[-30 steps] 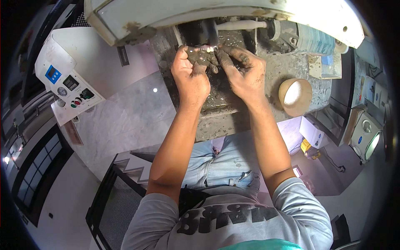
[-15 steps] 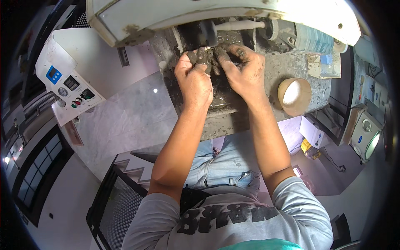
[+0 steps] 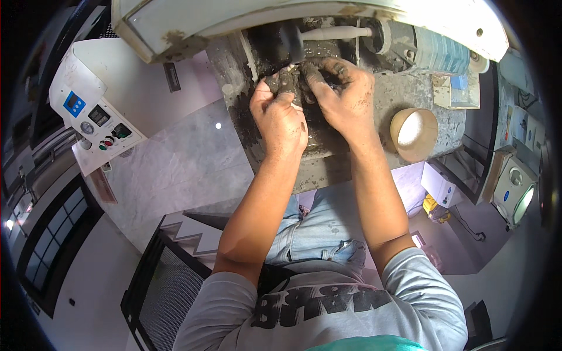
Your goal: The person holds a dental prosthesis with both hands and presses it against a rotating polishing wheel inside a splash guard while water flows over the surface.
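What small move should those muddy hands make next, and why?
Perhaps ease the left hand and right hand slightly back from the dark wheel: their grey-smeared fingers are bunched close by it, and what lies between them is hard to see.

At the left, a dark-framed window point(image 3: 55, 237) with several panes sits in a pale wall point(image 3: 102, 275). A bright light point(image 3: 10, 224) glows by the far-left rim. A grey marbled surface point(image 3: 181, 158) carries a small shining spot point(image 3: 218, 126). Lower left stands a black-framed mesh panel point(image 3: 167, 298), near white step-like edges point(image 3: 199, 238). Lilac tints a surface point(image 3: 468, 251) at the right.
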A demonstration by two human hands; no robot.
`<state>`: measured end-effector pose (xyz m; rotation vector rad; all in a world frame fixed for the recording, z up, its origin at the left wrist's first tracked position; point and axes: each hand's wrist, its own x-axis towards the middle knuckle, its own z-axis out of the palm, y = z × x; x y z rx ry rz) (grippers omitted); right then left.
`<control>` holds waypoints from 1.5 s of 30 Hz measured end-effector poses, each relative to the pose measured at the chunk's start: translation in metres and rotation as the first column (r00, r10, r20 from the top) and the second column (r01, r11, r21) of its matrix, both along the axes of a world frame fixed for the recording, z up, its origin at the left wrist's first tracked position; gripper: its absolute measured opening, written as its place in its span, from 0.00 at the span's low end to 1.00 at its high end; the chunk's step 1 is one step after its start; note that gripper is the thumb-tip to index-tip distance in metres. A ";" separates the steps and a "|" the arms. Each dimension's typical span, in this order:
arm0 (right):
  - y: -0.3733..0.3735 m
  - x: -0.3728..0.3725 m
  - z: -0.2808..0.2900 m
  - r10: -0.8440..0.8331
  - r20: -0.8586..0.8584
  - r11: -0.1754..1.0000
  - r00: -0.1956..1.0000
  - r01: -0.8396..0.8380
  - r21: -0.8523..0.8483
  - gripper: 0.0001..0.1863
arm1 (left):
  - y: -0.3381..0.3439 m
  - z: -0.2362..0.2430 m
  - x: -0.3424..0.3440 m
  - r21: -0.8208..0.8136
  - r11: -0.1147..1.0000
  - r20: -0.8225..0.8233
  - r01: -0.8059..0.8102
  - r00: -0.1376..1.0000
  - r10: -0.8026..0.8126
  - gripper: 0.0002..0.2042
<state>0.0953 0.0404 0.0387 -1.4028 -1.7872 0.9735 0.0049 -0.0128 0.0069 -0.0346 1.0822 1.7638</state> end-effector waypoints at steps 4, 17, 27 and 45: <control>-0.001 -0.001 -0.003 -0.001 -0.028 1.000 1.000 0.001 0.003 0.11 | 0.000 -0.001 0.001 0.033 0.999 -0.031 -0.025 0.999 0.026 0.17; -0.010 -0.001 -0.023 -0.065 -0.179 0.997 0.982 0.056 -0.057 0.12 | 0.001 -0.021 -0.017 0.123 0.990 -0.314 0.073 0.949 -0.031 0.17; -0.010 -0.001 -0.021 -0.084 -0.121 0.995 0.989 0.076 -0.065 0.12 | 0.012 0.001 -0.024 0.014 0.984 -0.265 0.177 0.950 -0.167 0.14; 0.000 -0.002 -0.005 -0.042 -0.073 0.999 0.996 0.039 -0.035 0.12 | -0.002 -0.010 0.003 0.063 0.998 0.100 0.003 0.995 -0.009 0.17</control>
